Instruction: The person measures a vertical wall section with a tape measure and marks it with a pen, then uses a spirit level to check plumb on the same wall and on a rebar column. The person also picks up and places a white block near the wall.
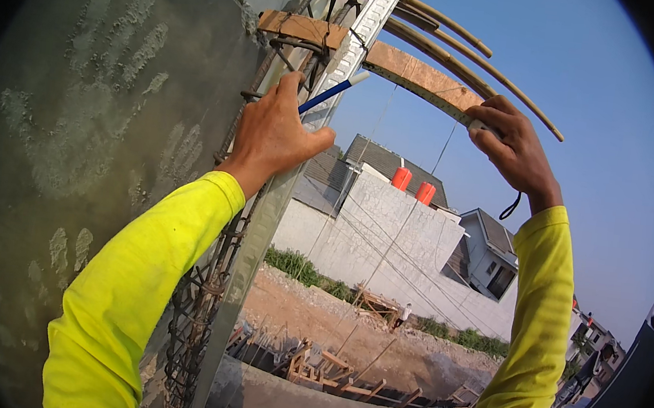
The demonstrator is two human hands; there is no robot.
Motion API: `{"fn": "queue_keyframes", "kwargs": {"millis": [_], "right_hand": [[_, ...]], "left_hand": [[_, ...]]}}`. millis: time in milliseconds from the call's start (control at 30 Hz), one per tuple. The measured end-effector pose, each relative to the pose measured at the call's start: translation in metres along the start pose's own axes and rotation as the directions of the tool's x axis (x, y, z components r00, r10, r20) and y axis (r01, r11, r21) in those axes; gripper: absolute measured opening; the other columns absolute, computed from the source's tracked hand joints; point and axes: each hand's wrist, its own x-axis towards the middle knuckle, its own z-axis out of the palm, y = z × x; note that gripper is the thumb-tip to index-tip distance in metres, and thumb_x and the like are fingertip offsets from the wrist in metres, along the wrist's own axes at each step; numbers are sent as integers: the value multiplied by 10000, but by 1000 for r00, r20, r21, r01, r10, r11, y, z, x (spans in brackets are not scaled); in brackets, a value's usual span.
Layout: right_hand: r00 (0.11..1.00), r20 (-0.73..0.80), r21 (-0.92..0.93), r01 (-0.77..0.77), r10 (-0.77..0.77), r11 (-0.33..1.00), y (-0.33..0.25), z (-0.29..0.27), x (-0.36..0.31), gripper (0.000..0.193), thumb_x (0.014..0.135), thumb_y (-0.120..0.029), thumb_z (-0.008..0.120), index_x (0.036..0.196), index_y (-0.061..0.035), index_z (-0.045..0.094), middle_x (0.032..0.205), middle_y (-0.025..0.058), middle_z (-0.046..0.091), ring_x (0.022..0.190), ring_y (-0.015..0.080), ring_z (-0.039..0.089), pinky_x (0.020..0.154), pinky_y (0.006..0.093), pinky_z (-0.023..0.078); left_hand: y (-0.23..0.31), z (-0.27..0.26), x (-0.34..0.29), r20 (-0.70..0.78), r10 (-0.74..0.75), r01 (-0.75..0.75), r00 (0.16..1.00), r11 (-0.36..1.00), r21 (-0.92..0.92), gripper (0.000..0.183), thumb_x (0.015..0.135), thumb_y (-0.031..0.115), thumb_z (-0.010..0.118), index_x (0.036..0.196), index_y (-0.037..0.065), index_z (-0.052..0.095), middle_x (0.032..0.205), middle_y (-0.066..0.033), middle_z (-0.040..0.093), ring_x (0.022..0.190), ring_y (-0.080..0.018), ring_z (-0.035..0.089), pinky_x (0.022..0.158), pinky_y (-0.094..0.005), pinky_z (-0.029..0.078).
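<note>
The left hand (275, 132) is up at the steel bars (214, 272), a blue pen (330, 94) with a white end held between thumb and fingers; the other fingertips are hidden. To its right, the right hand (514, 143) has its fingers clamped on a measuring tape (413, 86) at the right end of a wooden board (426, 73). The tape runs along the board's lower edge (a black loop (510, 207) dangles under the wrist). Bamboo poles (445, 56) lie just beyond the board. A concrete wall (66, 210) fills the near left; far off stand a white wall (409, 247) and two orange tanks (425, 193).
</note>
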Motion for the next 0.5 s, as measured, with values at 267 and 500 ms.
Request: {"fn": "queue_keyframes", "kwargs": {"millis": [267,500], "right_hand": [[1000,19,-13,11,-11,1000,1,-2,1,514,864,-334,593,1133,88,711,1044,174,579,944,301,637,812,404,575],[1000,5,-1,-3,3,1000,1,0,1,494,862,-314,598,1136,81,712,1051,169,580,942,299,640,816,398,569]], "left_hand": [[-1,2,0,-11,3,-3,1000,1000,-10,787,714,355,760,1304,-63,450,1023,-259,679,858,-379,730,808,-448,588],[1,0,0,8,-37,37,999,999,-18,748,719,336,747,1319,-20,474,1030,-249,707,916,-371,733,871,-437,573]]}}
